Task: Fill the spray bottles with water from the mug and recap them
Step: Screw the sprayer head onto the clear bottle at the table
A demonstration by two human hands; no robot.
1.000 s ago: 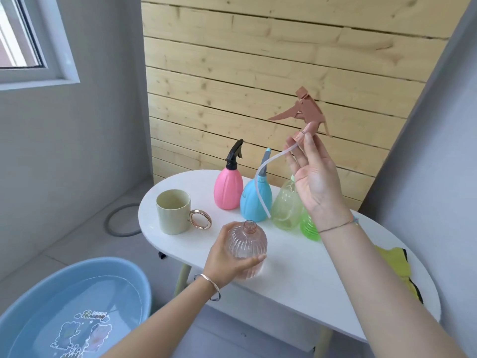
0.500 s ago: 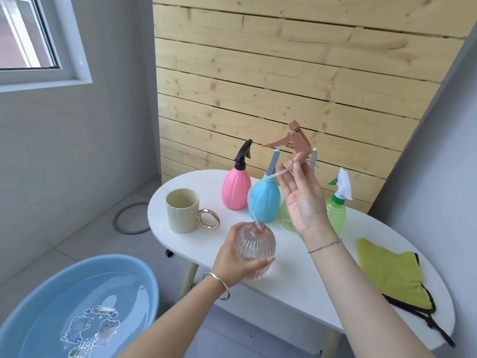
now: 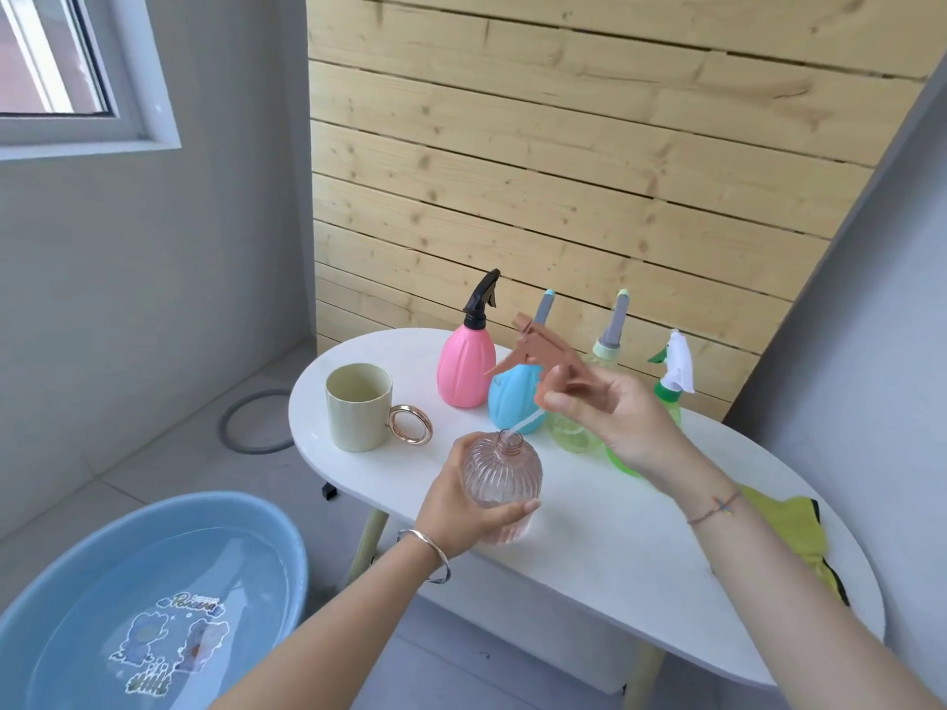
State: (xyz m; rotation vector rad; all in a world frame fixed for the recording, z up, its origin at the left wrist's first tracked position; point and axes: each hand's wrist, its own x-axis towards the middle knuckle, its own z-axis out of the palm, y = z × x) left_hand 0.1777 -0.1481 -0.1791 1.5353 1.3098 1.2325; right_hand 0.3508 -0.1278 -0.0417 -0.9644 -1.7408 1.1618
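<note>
Ok, L hand [image 3: 461,509] gripped the ribbed clear-pink bottle [image 3: 505,479], upright on the table [image 3: 615,545] near its front edge. R hand [image 3: 615,422] pinched the brown trigger cap [image 3: 543,356], which sat up and right of the neck. Its tube [image 3: 528,420] slanted down-left from the cap, tip at the mouth; couldn't tell if it was inside. Cap axis was tilted vs the bottle's vertical axis, so imo the next move needs the cap swung upright over the neck, then lowered and twisted. R hand was nearer the cap, L only steadied. Bottle: round body, narrow neck, hard-looking. Tube: thin, translucent, prob flexible. Fill lvl unreadable. Mug [image 3: 358,407] stood to the left, apart.
</note>
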